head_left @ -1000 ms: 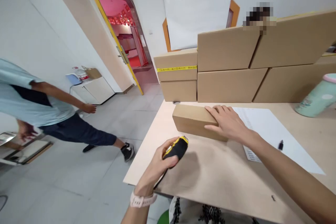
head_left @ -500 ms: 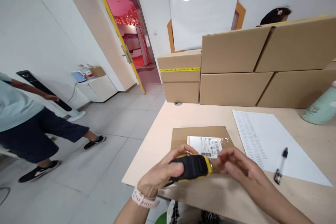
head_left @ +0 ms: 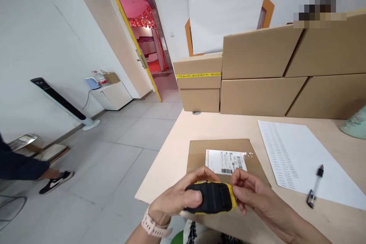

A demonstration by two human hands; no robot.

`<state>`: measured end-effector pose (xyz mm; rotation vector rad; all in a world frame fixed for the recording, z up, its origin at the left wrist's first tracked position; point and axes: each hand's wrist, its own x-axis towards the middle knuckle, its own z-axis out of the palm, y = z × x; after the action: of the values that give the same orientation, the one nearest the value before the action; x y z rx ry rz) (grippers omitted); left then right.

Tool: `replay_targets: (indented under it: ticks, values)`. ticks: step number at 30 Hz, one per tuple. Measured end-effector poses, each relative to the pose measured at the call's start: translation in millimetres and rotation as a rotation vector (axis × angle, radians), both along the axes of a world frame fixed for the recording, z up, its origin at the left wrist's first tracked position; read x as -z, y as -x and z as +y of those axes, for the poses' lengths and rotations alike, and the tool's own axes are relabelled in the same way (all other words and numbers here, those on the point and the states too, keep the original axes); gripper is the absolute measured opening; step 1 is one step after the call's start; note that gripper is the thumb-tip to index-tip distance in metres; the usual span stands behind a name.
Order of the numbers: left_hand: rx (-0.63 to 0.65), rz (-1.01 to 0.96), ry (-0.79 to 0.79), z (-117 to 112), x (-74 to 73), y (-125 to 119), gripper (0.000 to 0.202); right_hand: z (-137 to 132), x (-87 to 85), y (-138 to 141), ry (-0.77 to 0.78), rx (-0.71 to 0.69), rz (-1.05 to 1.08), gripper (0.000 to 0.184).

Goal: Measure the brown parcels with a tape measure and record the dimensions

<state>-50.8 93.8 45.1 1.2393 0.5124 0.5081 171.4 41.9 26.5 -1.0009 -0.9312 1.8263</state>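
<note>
My left hand (head_left: 180,200) is wrapped round a black and yellow handheld scanner (head_left: 213,197), held just above the near edge of the table (head_left: 177,148). My right hand (head_left: 253,194) pinches the scanner's right end with its fingertips. Right behind the scanner lies a flat brown cardboard parcel (head_left: 200,152) with a white barcode label (head_left: 225,161) facing up. A pale wristband (head_left: 153,227) sits on my left wrist.
A printed sheet (head_left: 288,152) with a pen (head_left: 314,187) lies to the right, and a green bottle (head_left: 356,124) stands at the right edge. Stacked cardboard boxes (head_left: 257,72) line the table's back. A person's leg and shoe (head_left: 54,181) show at left, near a tower fan (head_left: 61,101).
The parcel was turned label-up and now lies flat. My right hand left it and came to the scanner, which moved over the parcel's near edge. The person at left walked further left.
</note>
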Motion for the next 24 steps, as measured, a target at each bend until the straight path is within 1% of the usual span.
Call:
replay_targets:
  ticks: [2, 4, 5, 7, 9, 11, 14, 16, 18, 20, 24]
  values:
    - [-0.005, -0.041, 0.113, -0.4, -1.1, -3.3, 0.063, 1.1, -3.1, -1.1, 0.040, 0.006, 0.043, 0.031]
    - [-0.034, -0.061, 0.201, 0.8, -4.4, -2.7, 0.063, 2.8, -9.6, -10.1, 0.047, 0.062, 0.030, 0.028]
    - [-0.062, -0.055, 0.215, 2.6, -6.6, -0.1, 0.063, 4.2, -13.4, -18.6, 0.033, 0.114, 0.011, 0.027]
    - [-0.152, -0.016, 0.195, 9.5, -10.6, 10.4, 0.062, 8.6, -19.5, -42.4, -0.021, 0.254, -0.040, 0.026]
    - [-0.272, 0.025, 0.158, 20.5, -11.5, 26.5, 0.059, 15.0, -20.2, -70.4, -0.093, 0.397, -0.108, 0.027]
    - [-0.388, 0.040, 0.136, 34.1, -8.1, 44.4, 0.054, 23.0, -13.5, -93.9, -0.138, 0.445, -0.196, 0.027]
    - [-0.504, 0.064, 0.120, 54.0, 1.8, 65.1, 0.048, 36.1, 7.1, -110.3, -0.146, 0.388, -0.317, 0.029]
    - [-0.546, 0.090, 0.117, 64.1, 7.8, 71.6, 0.044, 44.2, 22.1, -110.9, -0.159, 0.330, -0.375, 0.029]
    - [-0.561, 0.112, 0.118, 70.6, 11.3, 72.8, 0.040, 50.8, 33.6, -109.2, -0.196, 0.304, -0.411, 0.028]
    - [-0.557, 0.125, 0.115, 74.0, 12.7, 71.4, 0.040, 55.0, 39.9, -108.6, -0.235, 0.298, -0.441, 0.027]
    - [-0.532, 0.141, 0.094, 77.0, 13.3, 68.8, 0.043, 57.3, 42.2, -111.6, -0.290, 0.274, -0.511, 0.026]
